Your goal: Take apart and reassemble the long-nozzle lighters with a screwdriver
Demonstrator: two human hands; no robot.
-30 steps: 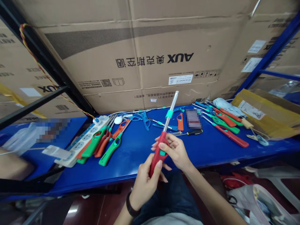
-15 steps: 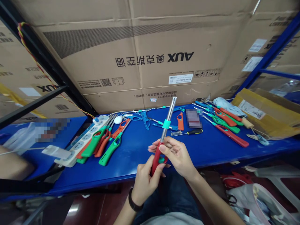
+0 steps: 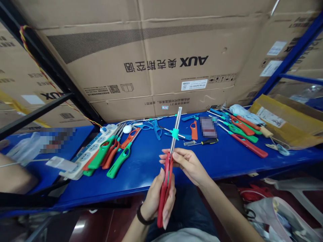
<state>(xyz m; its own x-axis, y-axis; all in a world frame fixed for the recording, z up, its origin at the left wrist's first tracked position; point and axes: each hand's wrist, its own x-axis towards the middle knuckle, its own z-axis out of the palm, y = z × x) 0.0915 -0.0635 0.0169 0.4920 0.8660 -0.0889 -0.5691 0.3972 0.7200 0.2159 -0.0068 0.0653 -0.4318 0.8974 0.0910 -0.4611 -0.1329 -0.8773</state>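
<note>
Both my hands hold a long lighter [image 3: 169, 158] upright over the front edge of the blue table [image 3: 146, 168]. It has a red handle, a metal tube and a teal collar partway up. My left hand [image 3: 158, 198] clasps the lower part of the red handle between its fingers and palm. My right hand [image 3: 185, 163] curls round the top of the handle where the metal tube begins.
Green, orange and red lighters [image 3: 111, 154] lie beside a white power strip [image 3: 87, 154] at left. More lighters [image 3: 242, 132] and a screwdriver [image 3: 202, 142] lie at right. A large cardboard box [image 3: 161, 60] stands behind. A person's arm [image 3: 12, 174] shows at far left.
The lighter has sunk lower and turned edge-on. My left hand slid down the red handle, its fingers now lying straighter along it. My right hand stayed near the handle's top.
</note>
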